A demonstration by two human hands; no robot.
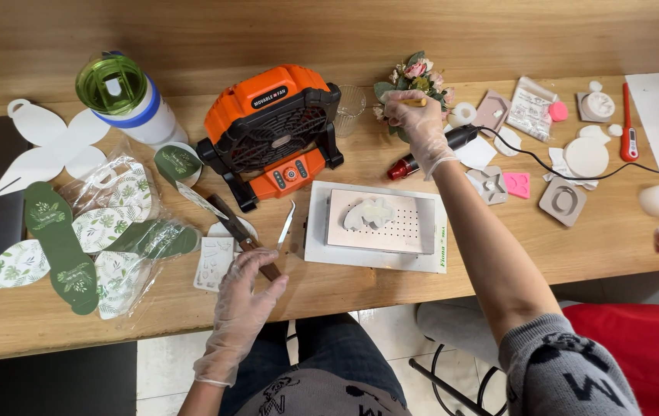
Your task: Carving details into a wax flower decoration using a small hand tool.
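Head view, looking down: the right hand (420, 123) was gloved and closed in a pinch on a thin yellow stick (414, 102), held up against the small flower bunch (415, 79), just behind and to the right of the white hot plate (375, 223). That stick was judged light and stiff, probably a bit slippery under a glove, so a grip near its end looked about right. The left hand (243, 289), also gloved, was laid with fingers loosely curled over a dark-handled knife (246, 240) just left of the hot plate; whether it was actually gripped couldn't be told. A pale wax-like piece (368, 213) was seen lying on the plate's perforated top, likely soft and easily marked. Behind the plate to the left an orange portable fan (275, 127) was parked, with a clear glass (349, 108) beside it. A corded black tool with a red tip (433, 152) was lying right of the plate under the right forearm, its cable trailing off through the moulds (563, 200), so snagging seemed a fair worry. Far left of the plate, leaf-print card cutouts (83, 239) in plastic and a green-lidded bottle (125, 96) were spread about.
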